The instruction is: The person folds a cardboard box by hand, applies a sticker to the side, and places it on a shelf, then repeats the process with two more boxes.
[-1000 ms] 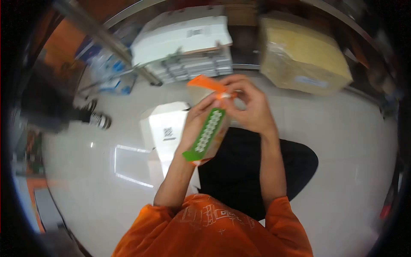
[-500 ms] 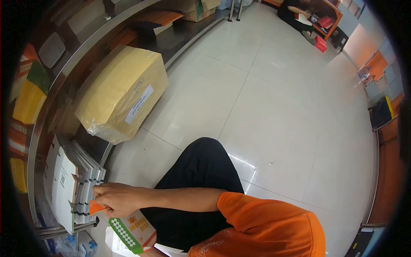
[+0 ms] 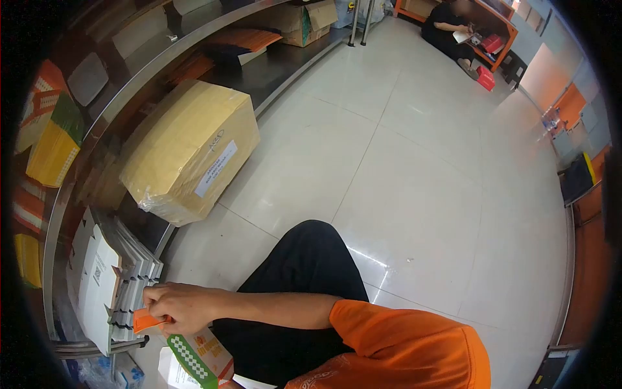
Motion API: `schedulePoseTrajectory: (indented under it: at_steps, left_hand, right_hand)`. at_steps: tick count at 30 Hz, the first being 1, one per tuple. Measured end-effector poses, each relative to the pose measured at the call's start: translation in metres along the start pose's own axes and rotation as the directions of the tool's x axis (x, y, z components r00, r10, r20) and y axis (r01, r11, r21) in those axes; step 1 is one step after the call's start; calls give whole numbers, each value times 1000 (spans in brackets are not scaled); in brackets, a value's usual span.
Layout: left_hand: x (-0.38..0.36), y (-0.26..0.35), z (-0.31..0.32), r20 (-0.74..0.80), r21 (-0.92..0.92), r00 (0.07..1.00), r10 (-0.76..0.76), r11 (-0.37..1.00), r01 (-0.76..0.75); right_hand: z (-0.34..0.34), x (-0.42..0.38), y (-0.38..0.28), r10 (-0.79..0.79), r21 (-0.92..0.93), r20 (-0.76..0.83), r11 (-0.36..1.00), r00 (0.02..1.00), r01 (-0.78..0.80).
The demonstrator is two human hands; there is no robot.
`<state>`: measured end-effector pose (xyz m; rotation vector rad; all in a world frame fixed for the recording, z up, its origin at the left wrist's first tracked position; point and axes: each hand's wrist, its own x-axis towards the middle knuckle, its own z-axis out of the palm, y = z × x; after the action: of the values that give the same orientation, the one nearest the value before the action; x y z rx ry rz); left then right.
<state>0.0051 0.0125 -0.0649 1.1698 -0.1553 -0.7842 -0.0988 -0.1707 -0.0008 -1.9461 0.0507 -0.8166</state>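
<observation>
My right hand (image 3: 183,307), at the end of the arm in the orange sleeve, is closed at the top of a printed cardboard box (image 3: 201,353). An orange flap (image 3: 149,320) of that box sticks out beside the fingers. The box has a green strip with white diamonds and orange lettering. Only a sliver of skin, apparently my left hand (image 3: 228,384), shows under the box at the bottom edge; its fingers are hidden. White printed card (image 3: 175,373) lies behind the box. Close to my right hand stands a stack of flat white cartons (image 3: 102,285) on the shelf.
A large plastic-wrapped brown box (image 3: 194,152) rests at the metal shelf's (image 3: 272,68) edge. Yellow and orange packages (image 3: 48,152) lie at the left. My dark-trousered knee (image 3: 308,259) is in front of me. Another person (image 3: 447,29) sits far off beside an orange cabinet (image 3: 502,55).
The view has tilted slightly, so the scene sits lower. My right hand keeps its grip, and more of the orange flap shows. The far person's upper body has come into view.
</observation>
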Motion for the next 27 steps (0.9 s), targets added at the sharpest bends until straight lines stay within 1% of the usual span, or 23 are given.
schedulePoseTrajectory:
  at_steps: [1,3,4,6,7,8,9,10,11,12,13,14,15,16,17,20,23,26,27]
  left_hand:
    - [0,-1,-2,-1,-2,1000,-4,1000,4]
    - [0,-3,-5,1,-25,1000,-15,1000,15]
    - [1,-5,-7,0,-41,1000,-28,999,28]
    - [5,-17,-12,33,-93,997,-65,993,67]
    - [24,-35,-41,179,224,970,165,953,-204]
    - [38,-55,-56,280,328,905,319,854,-403]
    - [3,-8,8,161,-332,967,-197,912,241]
    - [-4,5,33,121,-414,963,-242,869,271]
    - [-4,15,57,215,-437,950,-225,848,299]
    - [12,7,49,171,-306,984,-47,947,98]
    - [-4,25,73,159,-218,987,30,976,5]
    - [-7,33,87,100,-188,993,58,981,-38]
    - [-6,39,97,66,-157,995,76,985,-65]
    - [-8,43,100,47,-213,996,78,975,-67]
    - [-9,46,103,54,-271,996,74,961,-57]
    - [-7,48,102,84,-282,992,90,957,-63]
    - [-5,49,100,92,-296,989,115,952,-83]
    - [-5,50,98,60,-252,991,123,962,-104]
    - [-4,47,95,97,-283,981,166,950,-133]
  right_hand:
    - [0,-1,-1,-2,1,1,1000,1000,2]
    - [0,-3,-2,-98,-111,-71,990,993,90]
    - [0,-4,-2,-100,-108,-71,990,992,92]
    - [0,-1,-3,-155,-216,-105,968,982,130]
    - [0,-1,0,-180,-247,-96,957,979,152]
    - [-3,1,-2,-215,-247,-70,950,974,191]
    - [-7,1,-10,-259,-224,-158,949,953,221]
    - [-5,6,-7,-320,-231,-201,934,926,273]
    - [-6,2,-4,-193,-33,-227,981,954,191]
    - [-11,6,-12,-228,-52,-262,974,938,222]
    - [-13,8,-14,-185,-40,-280,983,942,181]
    - [-15,9,-16,-159,-4,-268,987,950,164]
    - [-15,10,-20,-105,107,-238,985,965,134]
    - [-12,11,-20,-48,193,-211,977,976,90]
    - [-9,12,-18,-57,207,-190,974,980,96]
    - [-9,12,-16,-37,261,-185,961,982,86]
    - [-4,11,-13,-49,221,-163,972,985,85]
    - [-4,12,-12,-94,179,-142,977,985,119]
    - [-3,13,-12,-96,182,-137,976,986,120]
